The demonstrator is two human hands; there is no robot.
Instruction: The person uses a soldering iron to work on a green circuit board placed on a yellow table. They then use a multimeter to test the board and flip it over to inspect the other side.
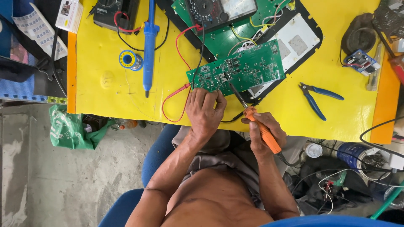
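A green circuit board (pixel 240 67) lies tilted on the yellow table (pixel 105 96), partly over a black panel. My left hand (pixel 205 111) rests at the board's near edge, fingers bent as if pinching something thin, which I cannot make out. My right hand (pixel 265 132) grips an orange-handled soldering iron (pixel 256 124); its dark tip points up to the board near the left hand's fingertips.
A blue desoldering pump (pixel 148 46), a solder spool (pixel 130 59), a multimeter (pixel 210 12) with red and black leads, and blue cutters (pixel 315 96) lie on the table. A second green board (pixel 227 35) sits behind. A green bag (pixel 71 128) lies on the floor at left.
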